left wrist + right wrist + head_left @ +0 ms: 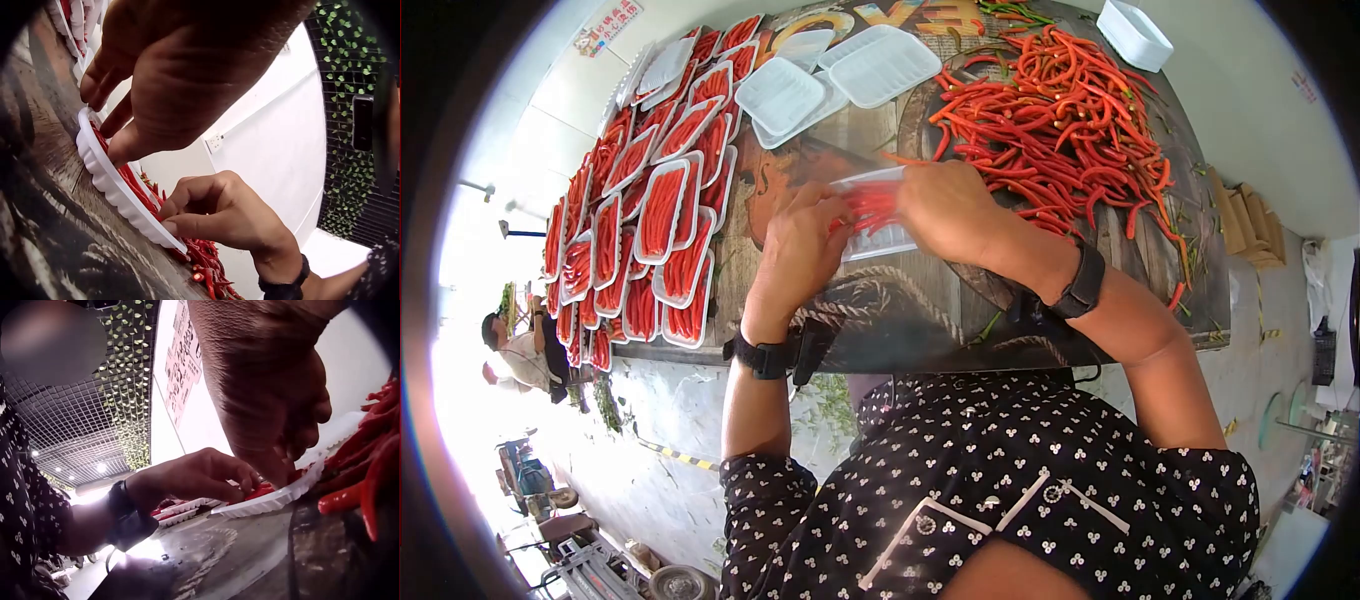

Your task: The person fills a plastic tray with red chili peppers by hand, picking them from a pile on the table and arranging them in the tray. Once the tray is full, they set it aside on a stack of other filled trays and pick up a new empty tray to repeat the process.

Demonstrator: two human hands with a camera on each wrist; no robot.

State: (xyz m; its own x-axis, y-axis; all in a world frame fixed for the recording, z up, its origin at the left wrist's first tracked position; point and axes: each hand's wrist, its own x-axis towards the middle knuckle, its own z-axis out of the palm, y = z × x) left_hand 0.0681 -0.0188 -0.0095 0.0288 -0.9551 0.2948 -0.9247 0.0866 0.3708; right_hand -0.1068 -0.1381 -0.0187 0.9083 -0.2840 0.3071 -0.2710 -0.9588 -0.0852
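Note:
A white ribbed tray [882, 243] lies on the table in front of the body, with long red peppers [870, 203] lengthwise inside. At its left end is my left hand [795, 245], its fingers loosely bent, touching the peppers and tray end. My right hand [955, 212] is over the other end. In the left wrist view, the right hand [231, 215] has thumb and forefinger pinching at the pepper ends, above the tray rim [103, 164]. The right wrist view shows the right hand [269, 394] reaching down to the tray [269, 503], its fingertips partly hidden.
Filled pepper trays [662, 212] are stacked along the left side. Flat white trays [880, 65] lie at the back middle, and nested ones [1135, 35] at the back right. A large heap of loose red peppers [1060, 120] covers the right side.

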